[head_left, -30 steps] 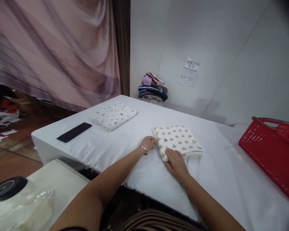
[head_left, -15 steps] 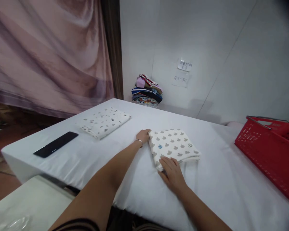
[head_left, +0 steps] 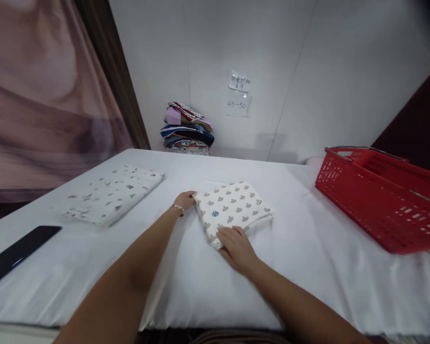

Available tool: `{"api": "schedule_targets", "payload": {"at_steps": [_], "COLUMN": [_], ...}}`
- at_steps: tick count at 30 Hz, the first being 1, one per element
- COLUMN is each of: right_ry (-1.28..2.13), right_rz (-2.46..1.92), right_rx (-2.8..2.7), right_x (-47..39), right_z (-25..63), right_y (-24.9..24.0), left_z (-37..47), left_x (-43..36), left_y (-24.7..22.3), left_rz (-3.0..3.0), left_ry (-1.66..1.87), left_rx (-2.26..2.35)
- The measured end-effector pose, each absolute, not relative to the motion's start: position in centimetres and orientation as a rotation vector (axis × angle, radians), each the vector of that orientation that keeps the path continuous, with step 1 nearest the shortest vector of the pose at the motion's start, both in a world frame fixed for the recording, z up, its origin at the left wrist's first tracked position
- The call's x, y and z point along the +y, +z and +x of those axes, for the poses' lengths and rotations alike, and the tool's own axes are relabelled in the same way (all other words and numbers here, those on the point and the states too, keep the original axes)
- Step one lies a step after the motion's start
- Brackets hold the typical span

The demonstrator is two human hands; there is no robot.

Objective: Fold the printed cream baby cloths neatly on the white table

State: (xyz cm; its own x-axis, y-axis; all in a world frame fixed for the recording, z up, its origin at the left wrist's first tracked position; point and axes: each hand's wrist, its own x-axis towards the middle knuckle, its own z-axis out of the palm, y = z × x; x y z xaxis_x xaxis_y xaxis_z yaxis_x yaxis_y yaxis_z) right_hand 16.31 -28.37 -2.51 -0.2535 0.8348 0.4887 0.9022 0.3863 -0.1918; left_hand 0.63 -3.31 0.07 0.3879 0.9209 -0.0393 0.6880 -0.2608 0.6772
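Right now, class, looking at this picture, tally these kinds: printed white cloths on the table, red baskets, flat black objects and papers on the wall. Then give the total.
Printed white cloths: 2, the middle cloth and the left cloth
Red basket: 1
Flat black object: 1
Wall papers: 2, the upper paper and the lower paper
Total: 6

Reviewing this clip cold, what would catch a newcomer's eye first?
The bright red basket stands out first, on the right side of the white table. Next comes the folded grey-patterned cloth near the middle, left hand at its left corner, right hand on its near edge. A colourful fabric stack stands by the back wall.
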Motion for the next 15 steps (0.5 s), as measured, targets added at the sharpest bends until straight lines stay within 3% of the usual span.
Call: {"api": "schedule_targets", "payload": {"at_steps": [8,15], "right_ry": [-0.169,-0.185], "right_rz": [-1.496,-1.545], "right_rx": [-2.175,-2.051], "right_x": [-28.5,-29.7], "right_z": [16.1,19.4], "right_y": [-2.2,-0.6], "left_z": [0.6,1.5], "left_x": [-11.1,-18.0], "left_y": [1.7,0.1], "left_rz": [2.513,2.741], "left_ry": [0.832,0.442], "left_rx": [1.063,0.765]}}
